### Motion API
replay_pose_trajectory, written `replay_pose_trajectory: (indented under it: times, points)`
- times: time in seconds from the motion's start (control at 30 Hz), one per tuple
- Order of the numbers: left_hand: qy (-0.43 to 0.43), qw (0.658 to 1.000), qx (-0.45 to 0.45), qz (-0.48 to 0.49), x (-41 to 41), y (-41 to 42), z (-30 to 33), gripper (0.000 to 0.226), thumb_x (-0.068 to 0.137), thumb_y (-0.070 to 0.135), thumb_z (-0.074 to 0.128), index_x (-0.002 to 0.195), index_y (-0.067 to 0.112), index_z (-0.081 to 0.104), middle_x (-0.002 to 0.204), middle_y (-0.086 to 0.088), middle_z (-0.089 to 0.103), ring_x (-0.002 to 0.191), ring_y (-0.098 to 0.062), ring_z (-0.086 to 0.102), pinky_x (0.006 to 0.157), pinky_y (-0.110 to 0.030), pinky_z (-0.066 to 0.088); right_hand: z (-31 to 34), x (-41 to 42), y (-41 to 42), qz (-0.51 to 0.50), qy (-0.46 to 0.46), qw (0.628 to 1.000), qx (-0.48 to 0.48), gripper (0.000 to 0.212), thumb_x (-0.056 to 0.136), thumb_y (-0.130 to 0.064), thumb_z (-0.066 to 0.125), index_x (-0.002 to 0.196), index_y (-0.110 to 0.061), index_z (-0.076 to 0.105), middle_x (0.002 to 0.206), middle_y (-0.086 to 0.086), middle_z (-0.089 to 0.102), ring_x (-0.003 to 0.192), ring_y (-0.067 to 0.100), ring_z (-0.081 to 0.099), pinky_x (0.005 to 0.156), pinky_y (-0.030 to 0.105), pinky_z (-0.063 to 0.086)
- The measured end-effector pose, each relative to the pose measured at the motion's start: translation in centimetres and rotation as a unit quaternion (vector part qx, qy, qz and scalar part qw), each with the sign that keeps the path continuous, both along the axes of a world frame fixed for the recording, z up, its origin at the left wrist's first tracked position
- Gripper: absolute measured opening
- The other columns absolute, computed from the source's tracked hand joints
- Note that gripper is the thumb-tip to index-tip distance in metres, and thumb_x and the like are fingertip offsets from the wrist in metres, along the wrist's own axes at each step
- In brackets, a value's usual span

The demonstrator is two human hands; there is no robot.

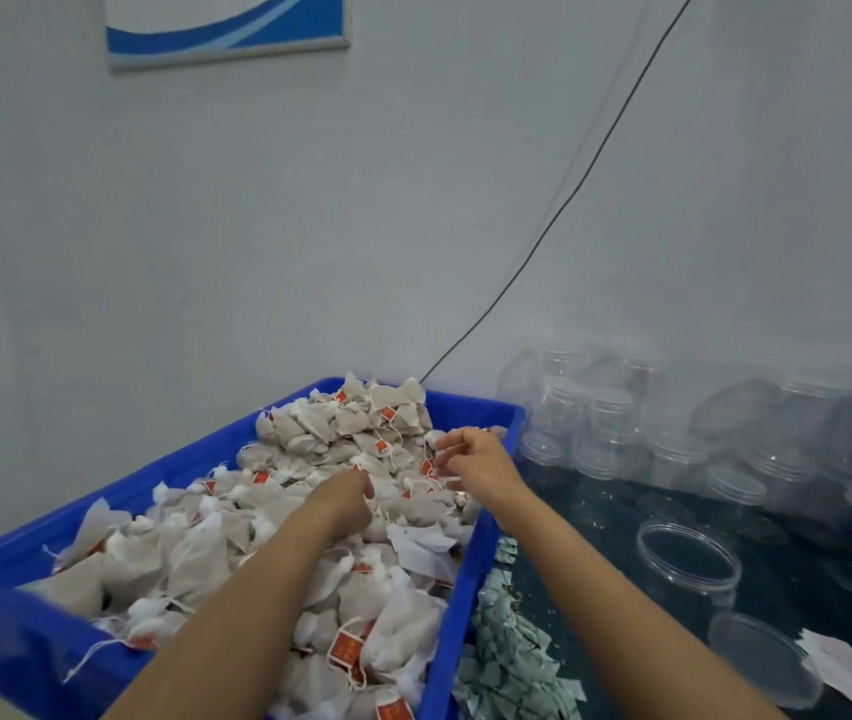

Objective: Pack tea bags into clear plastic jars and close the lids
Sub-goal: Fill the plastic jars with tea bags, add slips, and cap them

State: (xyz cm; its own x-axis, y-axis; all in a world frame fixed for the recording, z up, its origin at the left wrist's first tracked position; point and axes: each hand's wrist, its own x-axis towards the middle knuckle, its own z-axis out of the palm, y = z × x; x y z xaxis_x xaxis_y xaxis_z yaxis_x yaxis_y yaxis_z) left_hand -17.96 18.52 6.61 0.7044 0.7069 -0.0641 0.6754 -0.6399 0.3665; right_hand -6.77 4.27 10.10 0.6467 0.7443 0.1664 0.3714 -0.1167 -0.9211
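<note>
Early stage. Both hands in crate: left hand buried in tea bags, grip unclear; right hand loosely curled, contents unclear. Jar right of crate open, apparently unfilled; lid off.

One head-worn wide-angle view looks forward and down, close over the blue crate on the desk, facing the wall.
</note>
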Motion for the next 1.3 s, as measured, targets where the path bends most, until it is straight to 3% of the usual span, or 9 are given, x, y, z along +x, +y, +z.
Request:
replay_pose_trajectory:
  times: [0.2, 0.3, 0.47, 0.7, 0.83, 0.93, 1.0, 1.1, 1.3]
  points:
    - [0.160, 0.984, 0.041, -0.071, 0.3, 1.2, 0.1, 0.070, 0.084, 0.055, 0.064, 0.138, 0.014, 0.045, 0.140, -0.006, 0.049, 0.123, -0.024, 0.049, 0.094, -0.031, 0.040, -2.5, 0.7, 4.3, 0.022, -0.091, 0.976, -0.194, 0.035, 0.089, 0.004, 0.043, 0.120, -0.004, 0.057, 0.129, 0.013, 0.055, 0.101, 0.022, 0.053, 0.068, 0.025, 0.047]
    - [0.152, 0.984, 0.043, -0.082, 0.3, 2.2, -0.1, 0.069, 0.083, 0.052, 0.068, 0.139, 0.019, 0.046, 0.140, -0.004, 0.049, 0.124, -0.023, 0.048, 0.095, -0.030, 0.040, -3.3, 1.0, 5.7, 0.043, -0.143, 0.955, -0.256, 0.035, 0.087, 0.007, 0.049, 0.121, 0.004, 0.057, 0.129, 0.021, 0.055, 0.115, 0.033, 0.055, 0.079, 0.033, 0.050]
    - [0.105, 0.988, 0.081, -0.079, 1.0, 2.7, -1.0, 0.053, 0.082, 0.041, 0.073, 0.128, 0.021, 0.056, 0.129, -0.003, 0.058, 0.113, -0.021, 0.056, 0.085, -0.028, 0.042, -4.8, 1.5, 6.8, 0.048, -0.167, 0.943, -0.284, 0.031, 0.089, -0.004, 0.061, 0.118, -0.011, 0.060, 0.122, 0.009, 0.058, 0.108, 0.022, 0.058, 0.093, 0.031, 0.050]
    - [-0.137, 0.989, 0.007, -0.049, 0.9, 3.0, -1.1, 0.021, 0.081, 0.030, 0.075, 0.097, 0.019, 0.066, 0.096, 0.001, 0.061, 0.081, -0.010, 0.056, 0.073, -0.024, 0.046, -4.2, 1.2, 6.5, 0.035, -0.211, 0.957, -0.197, 0.024, 0.099, -0.015, 0.043, 0.105, -0.002, 0.062, 0.110, 0.015, 0.061, 0.097, 0.028, 0.058, 0.091, 0.043, 0.049]
    - [-0.274, 0.959, -0.062, -0.044, 0.6, 2.8, 0.0, 0.012, 0.082, 0.010, 0.073, 0.079, 0.016, 0.064, 0.079, -0.005, 0.065, 0.066, -0.014, 0.060, 0.057, -0.023, 0.050, -4.0, 0.4, 6.2, 0.124, -0.079, 0.986, -0.079, 0.043, 0.099, -0.046, 0.042, 0.117, -0.009, 0.054, 0.113, 0.011, 0.059, 0.101, 0.020, 0.056, 0.093, 0.040, 0.047]
    - [-0.302, 0.946, -0.110, -0.040, 0.6, 2.4, 0.4, 0.011, 0.081, 0.005, 0.075, 0.088, 0.009, 0.067, 0.085, -0.011, 0.070, 0.071, -0.020, 0.068, 0.056, -0.024, 0.055, -4.4, 0.6, 6.0, 0.205, -0.033, 0.976, -0.073, 0.062, 0.089, -0.026, 0.067, 0.140, -0.019, 0.031, 0.128, 0.005, 0.052, 0.115, 0.018, 0.056, 0.092, 0.029, 0.049]
    - [-0.310, 0.940, -0.138, -0.046, 0.5, 2.2, 0.7, 0.017, 0.077, 0.008, 0.078, 0.091, 0.008, 0.068, 0.085, -0.010, 0.072, 0.071, -0.018, 0.069, 0.059, -0.022, 0.055, -4.5, 0.7, 6.1, 0.202, -0.092, 0.973, -0.067, 0.079, 0.081, -0.017, 0.075, 0.143, -0.025, 0.028, 0.134, 0.002, 0.046, 0.116, 0.016, 0.053, 0.088, 0.024, 0.048]
    - [-0.327, 0.928, -0.171, -0.055, 0.6, 1.9, 1.2, 0.025, 0.075, 0.013, 0.081, 0.095, 0.008, 0.069, 0.084, -0.007, 0.073, 0.072, -0.015, 0.069, 0.062, -0.021, 0.055, -4.5, 0.7, 6.3, 0.138, -0.172, 0.975, -0.023, 0.063, 0.077, -0.021, 0.078, 0.128, -0.032, 0.044, 0.115, -0.013, 0.050, 0.098, 0.003, 0.055, 0.080, 0.020, 0.048]
    - [-0.311, 0.931, -0.186, -0.043, 0.5, 1.5, 1.6, 0.034, 0.071, 0.013, 0.084, 0.101, 0.015, 0.070, 0.093, -0.004, 0.073, 0.086, -0.015, 0.070, 0.075, -0.029, 0.057, -4.6, 0.9, 6.2, 0.144, -0.136, 0.980, -0.009, 0.044, 0.083, -0.014, 0.071, 0.114, -0.033, 0.048, 0.094, -0.022, 0.053, 0.084, -0.002, 0.056, 0.067, 0.013, 0.043]
